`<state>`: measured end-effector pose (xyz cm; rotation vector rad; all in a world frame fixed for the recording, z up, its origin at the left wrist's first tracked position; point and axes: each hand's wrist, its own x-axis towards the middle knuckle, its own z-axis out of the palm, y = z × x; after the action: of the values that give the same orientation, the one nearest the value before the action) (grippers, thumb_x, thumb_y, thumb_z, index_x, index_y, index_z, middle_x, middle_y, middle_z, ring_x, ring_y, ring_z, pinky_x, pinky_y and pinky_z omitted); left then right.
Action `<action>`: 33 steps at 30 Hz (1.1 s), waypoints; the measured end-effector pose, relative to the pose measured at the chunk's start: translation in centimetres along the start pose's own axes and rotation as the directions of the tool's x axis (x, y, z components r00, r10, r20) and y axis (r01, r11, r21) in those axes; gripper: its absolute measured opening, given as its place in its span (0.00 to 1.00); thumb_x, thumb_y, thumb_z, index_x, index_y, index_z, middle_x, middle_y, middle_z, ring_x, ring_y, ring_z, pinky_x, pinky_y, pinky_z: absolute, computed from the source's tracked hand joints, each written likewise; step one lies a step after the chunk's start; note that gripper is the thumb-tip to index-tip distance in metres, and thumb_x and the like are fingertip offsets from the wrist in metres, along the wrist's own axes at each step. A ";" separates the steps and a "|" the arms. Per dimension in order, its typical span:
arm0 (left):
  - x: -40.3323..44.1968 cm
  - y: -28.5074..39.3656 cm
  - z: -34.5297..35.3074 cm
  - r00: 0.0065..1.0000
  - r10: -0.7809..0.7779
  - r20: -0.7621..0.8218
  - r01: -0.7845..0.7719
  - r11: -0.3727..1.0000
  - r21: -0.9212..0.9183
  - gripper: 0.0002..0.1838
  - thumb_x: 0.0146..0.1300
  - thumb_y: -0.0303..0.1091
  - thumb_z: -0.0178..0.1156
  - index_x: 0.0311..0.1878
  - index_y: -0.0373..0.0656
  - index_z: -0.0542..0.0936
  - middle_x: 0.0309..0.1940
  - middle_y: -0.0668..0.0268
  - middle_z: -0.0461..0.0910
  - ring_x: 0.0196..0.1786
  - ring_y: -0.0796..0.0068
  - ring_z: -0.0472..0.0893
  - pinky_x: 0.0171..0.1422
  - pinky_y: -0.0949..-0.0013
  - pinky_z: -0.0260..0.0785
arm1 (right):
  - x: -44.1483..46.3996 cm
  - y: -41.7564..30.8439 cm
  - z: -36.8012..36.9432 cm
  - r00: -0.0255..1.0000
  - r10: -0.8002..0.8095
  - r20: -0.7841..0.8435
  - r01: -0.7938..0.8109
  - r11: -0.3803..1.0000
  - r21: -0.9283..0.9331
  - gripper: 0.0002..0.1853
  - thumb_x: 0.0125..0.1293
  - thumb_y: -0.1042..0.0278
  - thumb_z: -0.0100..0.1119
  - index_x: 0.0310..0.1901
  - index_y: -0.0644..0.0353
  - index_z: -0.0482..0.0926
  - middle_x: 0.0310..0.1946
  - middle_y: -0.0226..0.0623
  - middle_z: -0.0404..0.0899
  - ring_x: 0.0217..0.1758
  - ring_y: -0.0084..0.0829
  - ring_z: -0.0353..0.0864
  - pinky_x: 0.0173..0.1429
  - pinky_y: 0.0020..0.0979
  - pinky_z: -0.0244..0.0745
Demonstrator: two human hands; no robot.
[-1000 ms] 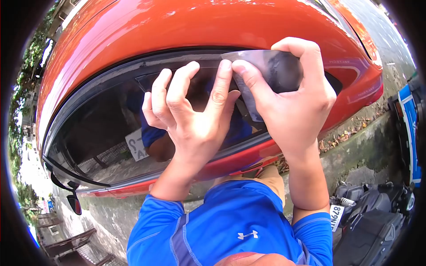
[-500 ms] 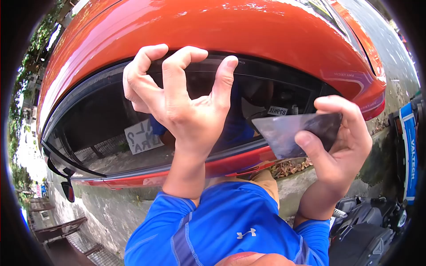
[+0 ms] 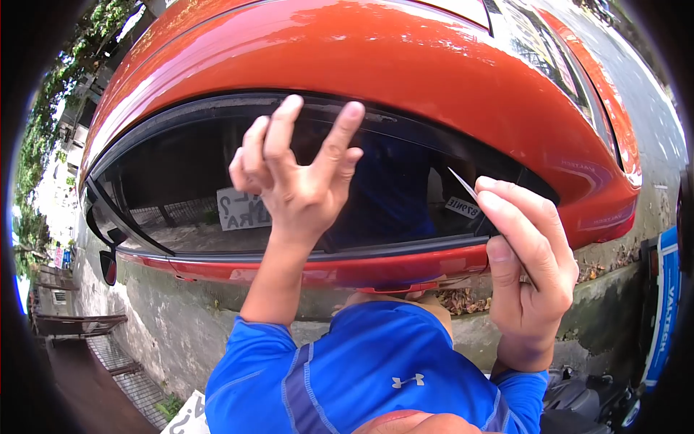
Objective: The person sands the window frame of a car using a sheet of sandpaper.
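My left hand [image 3: 307,173] is raised in front of the dark side window [image 3: 387,188] of a red car. Its fingers are spread and bent, and it holds nothing. The fingertips are near the black trim [image 3: 405,119] along the window's upper edge; whether they touch it I cannot tell. On the other side my right hand [image 3: 531,257] pinches a thin, flat, stiff-looking sheet [image 3: 463,182] between thumb and fingers. The sheet is seen almost edge-on, its pointed corner toward the window. Most of it is hidden behind the fingers.
The red car's roof [image 3: 347,54] curves above the window, with a side mirror [image 3: 108,267] at the left. A low concrete wall [image 3: 173,325] runs behind me. At right stand a blue sign reading VALTECH [image 3: 661,304] and a dark motorcycle [image 3: 585,401].
My right hand has turned the sheet from nearly face-on to edge-on and shifted slightly left. My left hand's fingers have rotated and moved a little down and left. The view has shifted slightly.
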<state>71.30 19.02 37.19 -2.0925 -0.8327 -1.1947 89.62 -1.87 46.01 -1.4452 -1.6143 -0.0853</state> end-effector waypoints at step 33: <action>-4.5 3.9 -1.3 0.778 -0.100 0.620 0.621 -0.031 -0.783 0.26 0.79 0.23 0.70 0.75 0.34 0.73 0.43 0.58 0.93 0.44 0.75 0.94 0.39 0.75 0.88 | 4.5 5.1 10.8 0.911 0.079 -0.406 -0.138 0.983 -0.118 0.07 0.60 0.73 0.79 0.39 0.60 0.89 0.32 0.37 0.89 0.33 0.37 0.91 0.40 0.35 0.84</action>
<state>71.74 14.62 33.09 -3.5335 -0.8771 -2.1157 88.12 9.47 40.33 -1.5092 -1.2090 -0.4153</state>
